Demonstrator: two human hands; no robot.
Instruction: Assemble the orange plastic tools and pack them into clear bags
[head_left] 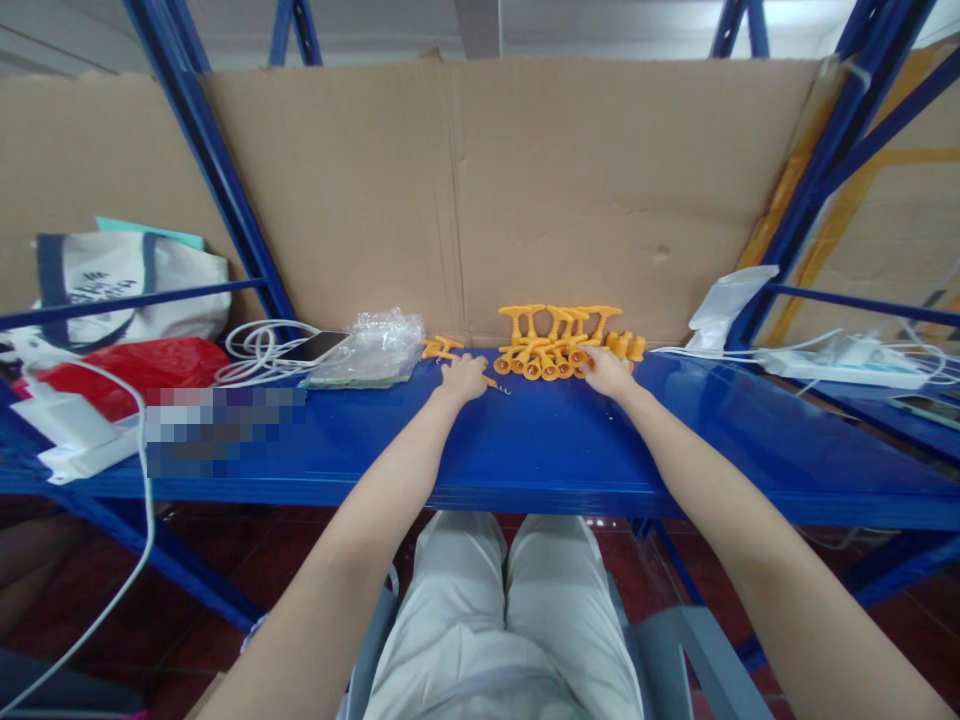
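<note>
My left hand (464, 377) is closed on a yellow corkscrew over the blue shelf. A thin metal spiral tip (505, 389) sticks out to its right. Just behind that hand lie a few loose yellow T-shaped pieces (441, 347). My right hand (609, 373) has its fingers closed at the right end of a row of yellow bell-shaped sleeves (532, 366), on one of them. Yellow T-handles (523, 320) stand up behind this row against the cardboard. Several more yellow sleeves (628, 345) lie beyond my right fingers. Part of each grip is hidden.
A clear plastic bag (382, 348) and a phone (319, 346) with a coiled white cable lie left. Further left are a red bag (161, 372) and a power strip (90, 450). Cardboard (570, 190) walls the back; another power strip (847, 368) sits right.
</note>
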